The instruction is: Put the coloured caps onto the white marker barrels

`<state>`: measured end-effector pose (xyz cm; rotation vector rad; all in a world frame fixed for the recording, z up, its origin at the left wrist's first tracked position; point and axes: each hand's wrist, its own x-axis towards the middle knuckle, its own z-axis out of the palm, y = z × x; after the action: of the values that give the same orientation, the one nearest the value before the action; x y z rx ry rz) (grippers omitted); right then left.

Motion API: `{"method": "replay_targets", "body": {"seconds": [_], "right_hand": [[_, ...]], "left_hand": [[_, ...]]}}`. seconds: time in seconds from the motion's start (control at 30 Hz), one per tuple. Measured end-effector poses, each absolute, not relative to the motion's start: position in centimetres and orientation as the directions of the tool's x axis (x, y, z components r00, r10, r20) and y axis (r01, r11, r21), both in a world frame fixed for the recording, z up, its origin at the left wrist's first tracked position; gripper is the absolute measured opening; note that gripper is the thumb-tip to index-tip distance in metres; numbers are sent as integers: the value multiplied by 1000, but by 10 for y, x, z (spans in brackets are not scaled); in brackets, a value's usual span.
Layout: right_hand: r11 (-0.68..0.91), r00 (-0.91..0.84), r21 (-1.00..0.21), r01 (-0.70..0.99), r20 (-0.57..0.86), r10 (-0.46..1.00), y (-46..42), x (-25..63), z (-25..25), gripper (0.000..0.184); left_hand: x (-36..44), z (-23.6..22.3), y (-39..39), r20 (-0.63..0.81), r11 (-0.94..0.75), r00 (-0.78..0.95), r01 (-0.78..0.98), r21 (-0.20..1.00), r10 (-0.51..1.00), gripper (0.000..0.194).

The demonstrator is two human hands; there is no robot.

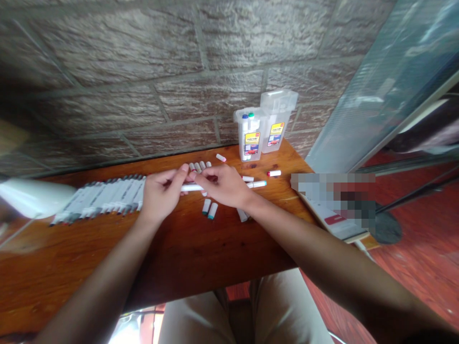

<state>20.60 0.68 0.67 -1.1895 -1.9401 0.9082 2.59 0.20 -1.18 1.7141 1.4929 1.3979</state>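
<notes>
Bracing a white marker point(191, 188) level, probably for control, the left hand point(161, 193) grips it over the tabletop point(172, 258) toward the far edge, the right hand point(229, 186) curled close (its exact grip is hidden).

There are two clear cases point(273, 136), two markers point(245, 125) inside one, two teal-ended caps point(212, 210), one red-ended cap point(274, 173) and one pink-ended cap point(221, 157). The long marker row point(107, 196) is too tightly packed to count.
</notes>
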Motion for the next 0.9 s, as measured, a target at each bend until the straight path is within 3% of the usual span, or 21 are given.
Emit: {"method": "replay_targets", "body": {"seconds": [0.9], "right_hand": [[376,-382,-781,498,191,904,4,205,10,45]], "left_hand": [[25,-7,1,415,-325,-74,503,801,907,34]]}}
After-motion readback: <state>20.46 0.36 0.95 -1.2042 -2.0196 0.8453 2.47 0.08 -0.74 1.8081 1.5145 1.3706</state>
